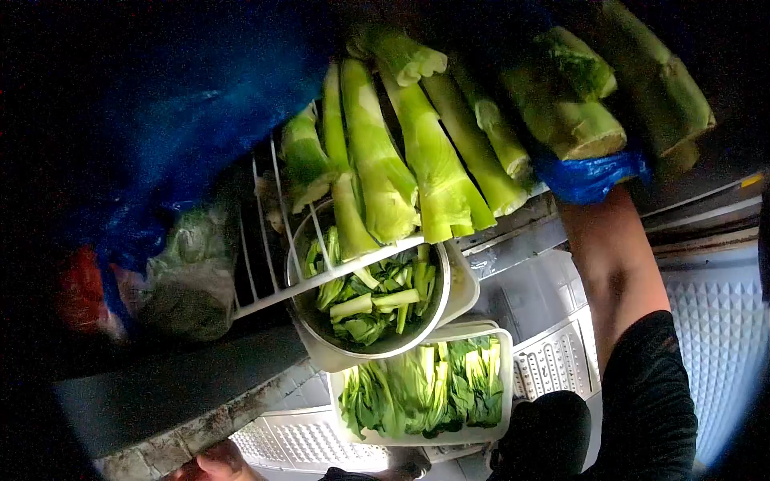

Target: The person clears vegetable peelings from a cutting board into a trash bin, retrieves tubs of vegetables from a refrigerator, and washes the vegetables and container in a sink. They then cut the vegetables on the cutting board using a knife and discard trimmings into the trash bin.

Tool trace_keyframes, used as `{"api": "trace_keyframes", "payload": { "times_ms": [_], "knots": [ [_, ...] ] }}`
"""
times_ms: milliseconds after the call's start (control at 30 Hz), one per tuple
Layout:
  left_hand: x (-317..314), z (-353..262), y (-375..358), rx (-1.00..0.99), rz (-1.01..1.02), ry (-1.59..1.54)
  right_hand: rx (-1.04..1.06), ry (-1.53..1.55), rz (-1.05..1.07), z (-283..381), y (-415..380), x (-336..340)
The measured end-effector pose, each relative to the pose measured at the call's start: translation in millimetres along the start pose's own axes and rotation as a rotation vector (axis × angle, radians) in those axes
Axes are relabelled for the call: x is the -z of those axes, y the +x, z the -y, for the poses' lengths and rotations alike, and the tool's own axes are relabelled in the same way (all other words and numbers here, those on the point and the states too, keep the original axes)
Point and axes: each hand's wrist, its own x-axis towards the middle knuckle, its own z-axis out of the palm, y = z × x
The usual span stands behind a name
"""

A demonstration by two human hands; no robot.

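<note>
My right arm (pixel 622 264) reaches up from the lower right toward a wire shelf (pixel 329 284). Thick pale-green vegetable stalks (pixel 441 176) lie there, cut ends toward me. Blue plastic (pixel 589 176) and the stalks at the right cover my right hand, so its fingers and anything in them are hidden. At the bottom left, part of my left hand (pixel 216 463) shows against a grimy edge (pixel 172 445). Most of its fingers are out of sight, and its grip cannot be made out.
Below the shelf, a round metal pot (pixel 443 309) contains cut greens (pixel 369 305). A white tub (pixel 507 377) of leafy greens (pixel 425 389) stands near perforated white panels (pixel 553 365). Blue plastic (pixel 184 120) and a clear bag (pixel 188 272) fill the dark left side.
</note>
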Motion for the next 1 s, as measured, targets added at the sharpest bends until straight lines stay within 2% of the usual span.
{"api": "trace_keyframes", "payload": {
  "times_ms": [533,833,1000],
  "knots": [
    [2.0,2.3,5.2,0.053,-0.032,-0.048,0.068,0.235,-0.06,31.6,-18.3,18.8],
    [-1.7,0.8,6.3,0.027,-0.064,-0.1,0.296,0.509,-0.119,84.9,-82.2,15.2],
    [0.3,-4.7,9.9,0.022,-0.073,-0.103,0.429,0.444,-0.102,90.2,-104.5,6.6]
  ]
}}
